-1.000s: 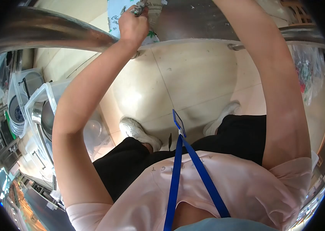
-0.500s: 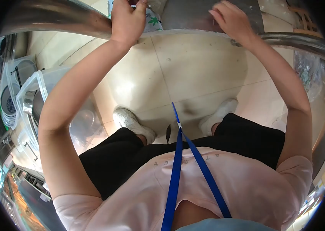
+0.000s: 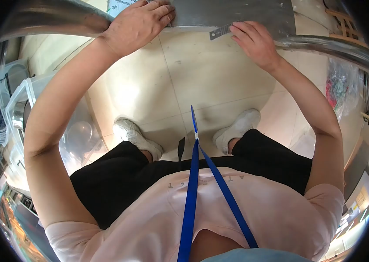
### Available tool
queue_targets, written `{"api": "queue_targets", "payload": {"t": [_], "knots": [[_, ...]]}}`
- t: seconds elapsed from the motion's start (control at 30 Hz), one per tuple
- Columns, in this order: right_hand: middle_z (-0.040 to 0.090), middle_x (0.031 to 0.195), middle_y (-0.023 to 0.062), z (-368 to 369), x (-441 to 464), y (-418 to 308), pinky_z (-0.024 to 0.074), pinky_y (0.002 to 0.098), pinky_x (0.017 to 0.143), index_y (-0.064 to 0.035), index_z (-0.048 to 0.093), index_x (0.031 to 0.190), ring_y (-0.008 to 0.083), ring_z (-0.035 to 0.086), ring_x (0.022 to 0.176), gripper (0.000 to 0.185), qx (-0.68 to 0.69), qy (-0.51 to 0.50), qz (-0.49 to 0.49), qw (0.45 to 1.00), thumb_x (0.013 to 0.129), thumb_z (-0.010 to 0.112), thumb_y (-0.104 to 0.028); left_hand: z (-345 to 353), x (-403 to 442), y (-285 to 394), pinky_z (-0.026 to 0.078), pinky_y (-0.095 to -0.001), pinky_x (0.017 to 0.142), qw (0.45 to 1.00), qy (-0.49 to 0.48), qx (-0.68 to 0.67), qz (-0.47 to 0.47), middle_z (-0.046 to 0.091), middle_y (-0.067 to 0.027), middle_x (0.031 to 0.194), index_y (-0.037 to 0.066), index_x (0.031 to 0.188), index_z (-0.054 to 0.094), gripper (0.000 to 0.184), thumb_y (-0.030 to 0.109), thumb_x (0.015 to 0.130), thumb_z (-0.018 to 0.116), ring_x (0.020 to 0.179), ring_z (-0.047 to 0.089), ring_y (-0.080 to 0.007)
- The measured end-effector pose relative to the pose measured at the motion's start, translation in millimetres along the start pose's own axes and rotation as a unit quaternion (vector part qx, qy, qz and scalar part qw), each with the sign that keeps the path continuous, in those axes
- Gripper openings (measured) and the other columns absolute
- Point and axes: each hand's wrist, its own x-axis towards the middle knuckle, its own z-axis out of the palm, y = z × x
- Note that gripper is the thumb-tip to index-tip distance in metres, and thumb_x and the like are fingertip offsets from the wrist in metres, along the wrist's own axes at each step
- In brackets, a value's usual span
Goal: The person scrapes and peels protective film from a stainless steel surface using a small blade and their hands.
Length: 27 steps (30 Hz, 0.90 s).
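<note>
Right hand (image 3: 257, 43) pulled back, grip pinching flat grey strip (image 3: 220, 32), left hand (image 3: 138, 26) over smooth tabletop (image 3: 228, 12), grip unclear

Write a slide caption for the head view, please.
Right hand holding a flat grey strip near a dark grey surface.

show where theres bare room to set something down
Bare: the grey surface between the left hand and the metal strip in the right hand, and the floor between that surface and the shoes. Crowded: the left end, left hand beside patterned packet.
</note>
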Motion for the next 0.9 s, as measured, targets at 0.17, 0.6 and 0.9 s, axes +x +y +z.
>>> {"api": "queue_targets", "payload": {"t": [0.17,0.6,0.9], "knots": [[0.056,0.103,0.0040,7.2,27.4,-6.1,0.0456,0.0313,0.079,-0.0049,0.058,0.100,0.0212,0.053,0.095,0.032,0.047,-0.008,-0.046,0.998,0.070,0.064,-0.014,6.1,0.1,-0.9,0.041,-0.0267,0.082,0.999,0.018,-0.028,-0.007,0.054,-0.0066,0.104,0.005,0.094,0.059,0.024,0.016,0.077,0.045,0.100,0.049,-0.0186],[0.050,0.068,0.0077,11.4,101.9,-41.3,0.0417,0.0320,0.057,0.0005,0.057,0.073,0.0213,0.050,0.063,0.011,0.091,0.095,-0.147,0.980,0.067,0.057,-0.008,6.7,11.2,-14.5,0.045,-0.0284,0.073,0.996,0.020,-0.087,0.010,0.057,-0.0057,0.073,0.008,0.066,0.056,0.009,0.014,0.068,0.051,0.079,0.055,-0.0206],[0.048,0.063,0.0075,18.9,111.4,-49.7,0.0399,0.0319,0.054,0.0002,0.054,0.066,0.0210,0.048,0.059,0.008,0.101,0.120,-0.164,0.974,0.068,0.058,-0.006,11.0,11.2,-11.5,0.045,-0.0275,0.071,0.999,0.019,-0.031,-0.009,0.057,-0.0058,0.072,0.008,0.065,0.057,0.011,0.013,0.070,0.048,0.077,0.056,-0.0190]]}}
